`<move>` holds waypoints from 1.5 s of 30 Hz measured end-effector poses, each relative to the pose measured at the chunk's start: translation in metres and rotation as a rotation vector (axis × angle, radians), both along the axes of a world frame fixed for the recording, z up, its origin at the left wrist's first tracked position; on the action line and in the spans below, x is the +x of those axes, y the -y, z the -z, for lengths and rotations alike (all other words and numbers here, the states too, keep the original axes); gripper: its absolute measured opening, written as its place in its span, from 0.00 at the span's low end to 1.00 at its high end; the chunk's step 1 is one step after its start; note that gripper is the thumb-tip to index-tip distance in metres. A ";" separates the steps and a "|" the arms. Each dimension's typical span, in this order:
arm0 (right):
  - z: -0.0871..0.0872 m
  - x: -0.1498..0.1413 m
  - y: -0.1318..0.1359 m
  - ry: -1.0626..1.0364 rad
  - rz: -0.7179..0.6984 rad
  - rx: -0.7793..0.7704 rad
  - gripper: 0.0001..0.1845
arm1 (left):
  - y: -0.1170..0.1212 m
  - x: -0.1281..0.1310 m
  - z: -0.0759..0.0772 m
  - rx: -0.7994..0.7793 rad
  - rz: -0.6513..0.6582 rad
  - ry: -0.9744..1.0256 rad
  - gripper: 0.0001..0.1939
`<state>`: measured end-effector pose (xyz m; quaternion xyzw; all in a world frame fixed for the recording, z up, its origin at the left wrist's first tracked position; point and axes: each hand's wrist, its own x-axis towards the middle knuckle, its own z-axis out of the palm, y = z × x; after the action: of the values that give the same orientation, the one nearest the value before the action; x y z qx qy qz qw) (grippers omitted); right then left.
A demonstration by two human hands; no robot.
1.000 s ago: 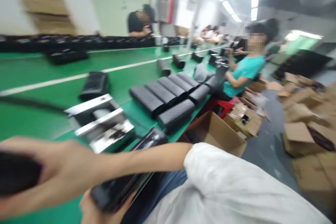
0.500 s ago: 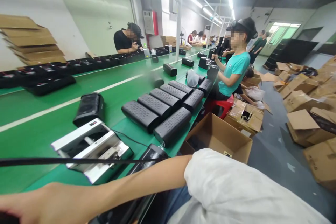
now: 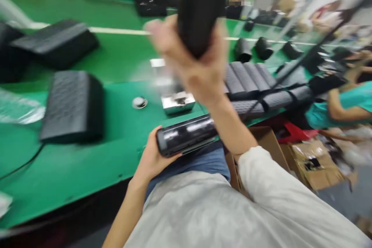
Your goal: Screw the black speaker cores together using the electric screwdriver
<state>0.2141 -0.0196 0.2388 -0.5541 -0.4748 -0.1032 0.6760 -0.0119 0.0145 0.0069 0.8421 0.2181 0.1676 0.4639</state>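
Observation:
My left hand [image 3: 152, 155] grips the near end of a long, glossy black speaker [image 3: 186, 133] at the table's front edge, over my lap. The thumb is on top and the fingers are underneath. Raised in front of me, my right hand [image 3: 194, 62] is closed round a thick black object [image 3: 200, 7], blurred and close to the camera; its kind cannot be made out. Behind the right forearm stands a white and silver fixture [image 3: 178, 102], partly hidden. A small round metal piece [image 3: 140, 102] lies left of it on the green table [image 3: 122, 124].
A black speaker with a patterned cover [image 3: 71, 106] sits at left, near clear plastic wrap [image 3: 20, 108]. Rows of patterned speakers [image 3: 247, 79] occupy the right. A black cable [image 3: 293, 71] crosses diagonally. A co-worker's turquoise sleeve [image 3: 354, 99] and cardboard boxes [image 3: 314, 166] are farther right.
The view has swung down and left toward my lap. My right arm, earlier stretched across to the left, is now raised with the black object. My left hand and its speaker have come into view.

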 end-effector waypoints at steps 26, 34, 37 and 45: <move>0.038 0.020 -0.009 -0.173 -0.224 0.267 0.13 | 0.004 -0.003 0.001 -0.020 0.066 0.134 0.65; 0.028 -0.011 0.007 -0.210 -0.277 0.188 0.13 | 0.004 -0.004 0.002 -0.005 0.081 0.134 0.65; 0.042 -0.022 0.005 -0.246 -0.408 0.127 0.15 | 0.004 -0.003 0.001 -0.008 0.069 0.140 0.64; 0.080 -0.029 0.006 -0.216 -0.488 0.084 0.18 | 0.005 -0.002 0.001 -0.045 0.070 0.168 0.63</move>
<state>0.1847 -0.0255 0.1592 -0.4024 -0.5148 0.1029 0.7500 -0.0134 0.0096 0.0058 0.8216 0.1523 0.2164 0.5049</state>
